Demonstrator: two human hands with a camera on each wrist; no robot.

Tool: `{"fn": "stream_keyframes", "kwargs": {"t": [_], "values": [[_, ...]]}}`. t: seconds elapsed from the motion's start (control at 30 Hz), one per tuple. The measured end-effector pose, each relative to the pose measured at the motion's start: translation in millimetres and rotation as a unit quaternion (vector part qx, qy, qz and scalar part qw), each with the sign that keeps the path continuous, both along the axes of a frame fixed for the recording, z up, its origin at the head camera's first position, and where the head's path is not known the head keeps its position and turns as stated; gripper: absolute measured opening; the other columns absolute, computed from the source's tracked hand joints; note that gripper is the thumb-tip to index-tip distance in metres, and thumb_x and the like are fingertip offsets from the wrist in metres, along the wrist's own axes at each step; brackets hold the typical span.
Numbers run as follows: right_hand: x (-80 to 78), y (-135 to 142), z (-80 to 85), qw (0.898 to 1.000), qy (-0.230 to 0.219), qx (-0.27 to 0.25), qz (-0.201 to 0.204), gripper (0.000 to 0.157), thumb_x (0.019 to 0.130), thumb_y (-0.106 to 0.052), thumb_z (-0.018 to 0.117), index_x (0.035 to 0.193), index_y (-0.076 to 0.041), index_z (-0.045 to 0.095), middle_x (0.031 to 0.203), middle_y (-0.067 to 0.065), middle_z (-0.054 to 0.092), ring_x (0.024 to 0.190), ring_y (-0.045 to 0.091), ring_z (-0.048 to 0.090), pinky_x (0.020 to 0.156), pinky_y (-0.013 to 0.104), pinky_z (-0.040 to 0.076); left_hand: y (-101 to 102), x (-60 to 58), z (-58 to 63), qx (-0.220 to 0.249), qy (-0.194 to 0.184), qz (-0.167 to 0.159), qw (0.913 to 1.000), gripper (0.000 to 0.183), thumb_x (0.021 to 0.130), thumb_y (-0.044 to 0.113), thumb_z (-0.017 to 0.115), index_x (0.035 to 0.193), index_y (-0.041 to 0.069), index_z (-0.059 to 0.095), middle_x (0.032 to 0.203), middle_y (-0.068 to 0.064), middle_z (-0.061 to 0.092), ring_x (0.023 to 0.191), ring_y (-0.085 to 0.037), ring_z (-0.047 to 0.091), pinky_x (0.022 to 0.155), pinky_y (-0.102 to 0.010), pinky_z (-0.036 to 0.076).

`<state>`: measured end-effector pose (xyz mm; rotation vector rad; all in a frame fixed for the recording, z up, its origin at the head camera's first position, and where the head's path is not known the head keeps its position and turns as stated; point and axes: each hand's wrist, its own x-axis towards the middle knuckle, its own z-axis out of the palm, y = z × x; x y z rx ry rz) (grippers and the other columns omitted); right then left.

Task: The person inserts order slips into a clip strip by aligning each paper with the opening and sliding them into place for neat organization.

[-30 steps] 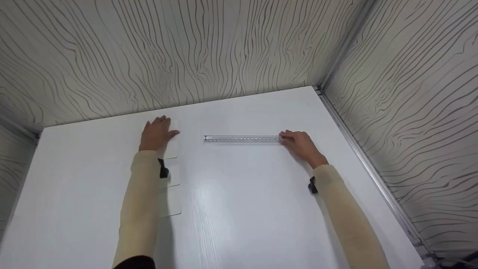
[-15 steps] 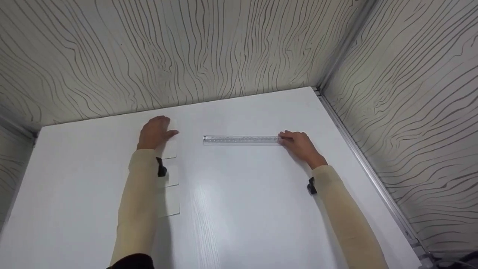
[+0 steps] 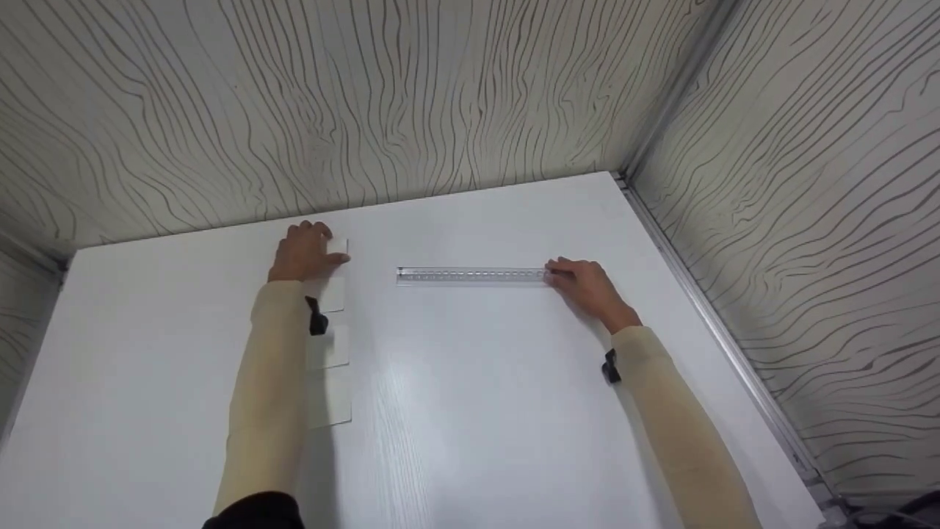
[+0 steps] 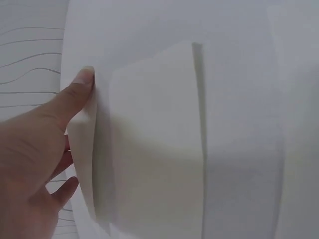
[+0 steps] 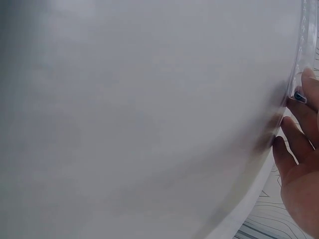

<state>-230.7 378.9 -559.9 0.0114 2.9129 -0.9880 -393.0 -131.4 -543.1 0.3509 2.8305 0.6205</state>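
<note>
Near the far edge of the table, my left hand [image 3: 302, 253] pinches a small cream paper piece [image 4: 82, 149] between thumb and fingers. In the left wrist view that piece stands tilted up, its thumb-side edge off the table. Just below it lies a second paper piece [image 4: 157, 134], flat with its right edge slightly raised. To the right, a clear plastic ruler [image 3: 470, 275] lies crosswise. My right hand [image 3: 593, 290] holds the ruler's right end between thumb and fingers. In the right wrist view only this end of the ruler [image 5: 310, 40] shows, at the frame's right edge.
Two more paper pieces, a middle one [image 3: 338, 347] and a nearest one [image 3: 334, 400], continue the column beside the left sleeve [image 3: 272, 389]. The white table [image 3: 470, 411] meets a wood-patterned wall [image 3: 440, 95] at the back. A metal rail [image 3: 723, 338] runs along its right side.
The left hand has shifted slightly away from me, and its fingers have curled up around the far paper piece, more of which now shows. The right hand and ruler stay put.
</note>
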Motion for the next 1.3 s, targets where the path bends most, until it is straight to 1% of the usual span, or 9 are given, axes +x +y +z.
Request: {"fn": "stream_keyframes", "kwargs": {"t": [0.1,0.23,0.37,0.47,0.63,0.77,1.0,1.2,1.3], "values": [[-0.7,-2,-0.2,1.000,0.000,-0.003,0.000,0.041,0.106,-0.033,0.064,0.141,-0.012,0.067,0.154,0.011,0.060,0.151,0.036,0.048,0.128,0.053,0.032,-2,1.3,2.8,0.004,-0.008,0.002,1.0000,0.064,0.098,0.038,0.074,0.143,-0.002,0.054,0.145,-0.028,0.051,0.140,-0.049,0.042,0.119,-0.065,0.036],[-1.5,-3,0.3,1.000,-0.004,-0.003,0.001,0.041,0.106,-0.033,0.064,0.141,-0.013,0.067,0.154,0.010,0.059,0.151,0.036,0.047,0.128,0.053,0.031,-4,3.7,0.5,0.012,-0.006,0.011,0.9998,0.061,0.098,0.037,0.074,0.140,-0.002,0.056,0.144,-0.028,0.050,0.138,-0.048,0.042,0.119,-0.065,0.035],[-3.4,-2,1.7,1.000,-0.005,-0.001,0.002,0.041,0.106,-0.033,0.063,0.143,-0.013,0.066,0.155,0.010,0.059,0.152,0.036,0.046,0.128,0.053,0.031,-4,3.5,-3.0,0.013,0.011,0.017,0.9997,0.059,0.098,0.039,0.074,0.137,-0.003,0.059,0.142,-0.028,0.051,0.137,-0.047,0.043,0.120,-0.064,0.035],[-4.4,-2,2.7,1.000,-0.005,-0.003,0.001,0.041,0.106,-0.033,0.063,0.142,-0.013,0.066,0.154,0.010,0.059,0.152,0.035,0.046,0.128,0.053,0.031,-4,2.5,-4.0,0.017,0.026,0.018,0.9994,0.058,0.099,0.041,0.073,0.135,-0.003,0.059,0.137,-0.026,0.057,0.133,-0.046,0.050,0.118,-0.062,0.038],[-4.1,-2,2.1,1.000,-0.009,-0.003,0.003,0.040,0.105,-0.032,0.065,0.141,-0.013,0.067,0.154,0.011,0.060,0.152,0.035,0.047,0.128,0.053,0.032,-4,3.3,-2.5,0.048,0.028,0.035,0.9979,0.053,0.100,0.041,0.071,0.135,0.003,0.057,0.125,-0.020,0.065,0.112,-0.037,0.062,0.103,-0.055,0.050],[-3.8,-1,1.3,1.000,-0.010,-0.002,0.004,0.041,0.105,-0.031,0.065,0.142,-0.013,0.066,0.155,0.011,0.059,0.152,0.035,0.046,0.128,0.054,0.031,-2,4.9,1.1,0.070,0.017,0.052,0.9960,0.058,0.101,0.043,0.070,0.140,0.004,0.052,0.117,-0.018,0.066,0.100,-0.030,0.057,0.092,-0.048,0.050],[-4.1,1,-1.3,1.000,-0.008,-0.005,-0.003,0.043,0.105,-0.033,0.065,0.142,-0.012,0.066,0.155,0.011,0.059,0.151,0.037,0.046,0.128,0.055,0.031,5,12.6,9.6,0.129,-0.003,0.051,0.9903,0.076,0.103,0.046,0.065,0.154,-0.004,0.039,0.145,-0.027,0.054,0.130,-0.039,0.056,0.112,-0.056,0.049],[-3.1,0,-2.0,1.000,-0.011,-0.005,-0.005,0.042,0.105,-0.033,0.066,0.142,-0.014,0.066,0.155,0.010,0.059,0.152,0.036,0.046,0.128,0.054,0.031,11,21.8,15.7,0.138,-0.029,0.044,0.9890,0.061,0.111,0.034,0.049,0.156,-0.006,0.037,0.144,-0.028,0.051,0.129,-0.038,0.053,0.117,-0.054,0.045],[-2.4,1,-1.3,1.000,-0.015,-0.007,-0.005,0.042,0.105,-0.033,0.065,0.143,-0.014,0.065,0.155,0.010,0.059,0.153,0.036,0.045,0.128,0.054,0.031,12,26.5,21.3,0.157,-0.061,0.049,0.9845,0.057,0.113,0.030,0.040,0.158,-0.005,0.034,0.150,-0.028,0.048,0.136,-0.040,0.051,0.120,-0.056,0.042]]}}
